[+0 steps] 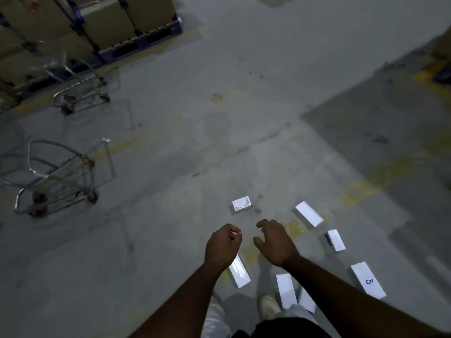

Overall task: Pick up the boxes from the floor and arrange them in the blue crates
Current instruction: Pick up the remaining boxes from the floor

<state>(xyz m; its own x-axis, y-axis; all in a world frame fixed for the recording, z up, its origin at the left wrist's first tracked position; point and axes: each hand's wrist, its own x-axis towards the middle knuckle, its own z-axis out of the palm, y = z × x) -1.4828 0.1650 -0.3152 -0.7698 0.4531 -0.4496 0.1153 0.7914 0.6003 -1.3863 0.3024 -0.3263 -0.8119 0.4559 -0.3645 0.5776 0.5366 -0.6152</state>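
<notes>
A grey concrete floor point(244, 118) with worn yellow paint lines fills nearly the whole head view. At the far upper left stand stacked brown cartons point(105, 23) on a dark blue pallet point(146, 37); their exact number cannot be told through the blur. Two empty wire carts stand on the left side: the nearer cart point(58, 181) at mid-left and the farther cart point(80, 91) just in front of the pallet.

Seven white boxes lie on the floor in the lower right part of the view, all apart from one another except the last two. A small labelled box point(242, 203) lies farthest out, ahead of both hands. A long box point(308, 214) lies to the right of it, and a short box point(335, 240) sits nearer the person on that side. A box with blue lettering point(368, 280) lies at the lower right. A narrow box point(240, 274) shows under the left wrist. Two more, a near box point(286, 290) and a half-hidden box point(308, 301), lie side by side beneath the right forearm, next to a pale shoe point(268, 307).

The left hand point(223, 245) hangs above the floor with its fingers curled in; a pale sliver shows at the fingertips, but whether it holds anything cannot be told. The right hand point(274, 242) is loosely spread, fingers bent downward, grasping nothing and touching no box.
</notes>
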